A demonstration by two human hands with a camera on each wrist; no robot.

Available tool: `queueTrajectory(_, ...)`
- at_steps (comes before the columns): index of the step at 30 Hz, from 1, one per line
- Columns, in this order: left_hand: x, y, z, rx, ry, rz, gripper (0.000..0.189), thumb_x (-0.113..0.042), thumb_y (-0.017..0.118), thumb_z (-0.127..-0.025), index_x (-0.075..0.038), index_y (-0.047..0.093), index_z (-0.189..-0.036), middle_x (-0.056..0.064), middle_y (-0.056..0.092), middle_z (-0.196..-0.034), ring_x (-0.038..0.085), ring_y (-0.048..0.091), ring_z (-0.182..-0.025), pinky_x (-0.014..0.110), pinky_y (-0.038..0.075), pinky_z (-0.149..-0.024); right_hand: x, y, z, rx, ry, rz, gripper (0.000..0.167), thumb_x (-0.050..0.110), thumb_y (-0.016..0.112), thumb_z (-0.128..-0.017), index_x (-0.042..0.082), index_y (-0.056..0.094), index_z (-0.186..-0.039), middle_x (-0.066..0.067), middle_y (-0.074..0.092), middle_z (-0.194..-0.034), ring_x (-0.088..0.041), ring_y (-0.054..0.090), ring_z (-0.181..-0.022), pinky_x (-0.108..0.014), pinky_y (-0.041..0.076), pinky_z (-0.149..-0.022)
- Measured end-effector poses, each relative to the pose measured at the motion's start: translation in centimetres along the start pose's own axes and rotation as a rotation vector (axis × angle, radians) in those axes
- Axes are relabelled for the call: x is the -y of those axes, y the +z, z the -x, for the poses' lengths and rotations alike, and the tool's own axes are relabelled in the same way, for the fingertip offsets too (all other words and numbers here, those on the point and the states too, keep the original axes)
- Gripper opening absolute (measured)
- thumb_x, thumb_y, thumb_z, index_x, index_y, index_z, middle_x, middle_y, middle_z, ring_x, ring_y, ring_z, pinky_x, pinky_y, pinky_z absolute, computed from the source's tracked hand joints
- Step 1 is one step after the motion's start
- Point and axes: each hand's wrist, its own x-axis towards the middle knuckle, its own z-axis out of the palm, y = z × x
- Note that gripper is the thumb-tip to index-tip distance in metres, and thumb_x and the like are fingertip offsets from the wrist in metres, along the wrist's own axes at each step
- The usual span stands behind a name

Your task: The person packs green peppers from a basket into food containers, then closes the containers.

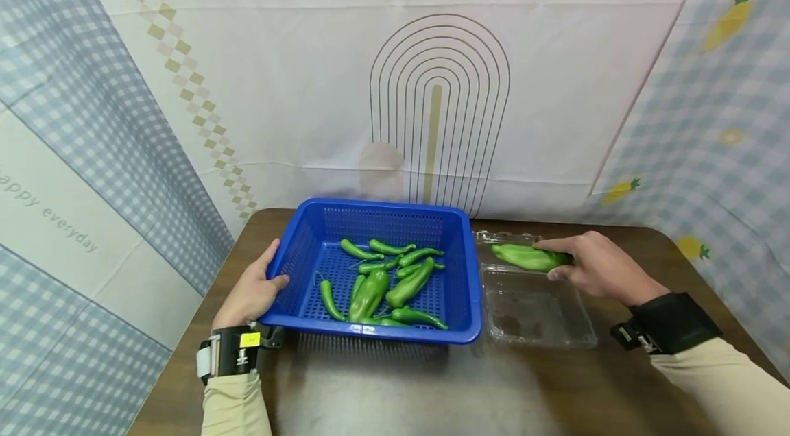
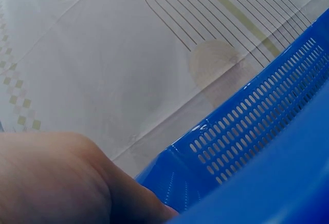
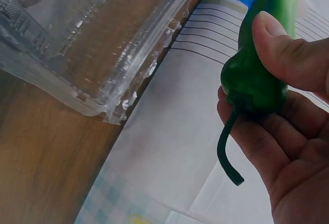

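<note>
My left hand grips the left rim of a blue perforated plastic basket, its thumb over the inner side. Several green peppers, slim curved ones and larger plump ones such as a green pepper, lie in the basket. To the right, my right hand pinches another plump green pepper between thumb and fingers. It is above the lid side of an open clear plastic clamshell box. In the right wrist view, the held pepper shows its dark curved stem pointing down, away from the thumb.
Basket and box are side by side on a brown wooden table. Behind the table hangs a pale patterned cloth, with blue checked cloth along the sides.
</note>
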Motion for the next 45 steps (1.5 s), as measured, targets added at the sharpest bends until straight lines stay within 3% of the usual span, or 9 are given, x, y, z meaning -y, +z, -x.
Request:
queueTrajectory(4, -0.1, 0.0, 0.0, 0.002, -0.001, 0.010, 0.079, -0.009, 0.045, -0.108, -0.016, -0.005, -0.168, 0.029, 0.007, -0.173, 0.054, 0.029, -0.151, 0.071, 0.030, -0.118, -0.2, 0.3, 0.2, 0.014, 0.016, -0.025, 0.054, 0.015, 0.085, -0.084, 0.010, 0.071, -0.135, 0.006, 0.076, -0.087, 0.001, 0.035, -0.054, -0.024, 0.033, -0.061)
queueTrajectory(10, -0.3, 0.1, -0.1, -0.006, 0.004, 0.015, 0.079, -0.009, 0.046, -0.107, -0.016, -0.004, -0.168, 0.029, 0.008, -0.173, 0.053, 0.029, -0.151, 0.070, 0.030, -0.118, -0.4, 0.4, 0.3, 0.014, 0.033, -0.033, 0.055, 0.015, 0.085, -0.084, 0.010, 0.070, -0.137, -0.002, 0.079, -0.098, 0.001, 0.039, -0.056, -0.025, 0.034, -0.062)
queueTrajectory(17, 0.2, 0.3, 0.1, -0.017, -0.008, -0.016, 0.079, -0.009, 0.046, -0.107, -0.015, -0.003, -0.169, 0.032, 0.014, -0.171, 0.052, 0.040, -0.142, 0.069, 0.038, -0.112, -0.5, 1.0, 0.3, 0.012, 0.024, -0.013, 0.054, 0.015, 0.086, -0.082, 0.010, 0.072, -0.134, -0.008, 0.080, -0.110, 0.000, 0.055, -0.075, -0.025, 0.038, -0.066)
queueTrajectory(24, 0.3, 0.2, 0.0, -0.017, 0.005, -0.014, 0.079, -0.009, 0.046, -0.107, -0.014, -0.003, -0.168, 0.032, 0.012, -0.171, 0.052, 0.038, -0.145, 0.070, 0.035, -0.114, -0.7, 1.5, 0.3, 0.018, 0.031, -0.010, 0.053, 0.013, 0.086, -0.082, 0.009, 0.072, -0.133, -0.008, 0.079, -0.111, -0.004, 0.062, -0.082, -0.025, 0.042, -0.068)
queueTrajectory(45, 0.1, 0.2, -0.1, -0.010, 0.005, -0.018, 0.079, -0.009, 0.045, -0.107, -0.014, -0.005, -0.168, 0.030, 0.009, -0.172, 0.054, 0.035, -0.147, 0.071, 0.034, -0.115, -0.6, 2.4, 0.6, 0.049, 0.053, -0.045, 0.049, 0.009, 0.085, -0.083, 0.007, 0.073, -0.130, -0.002, 0.079, -0.103, -0.003, 0.052, -0.072, -0.024, 0.040, -0.065)
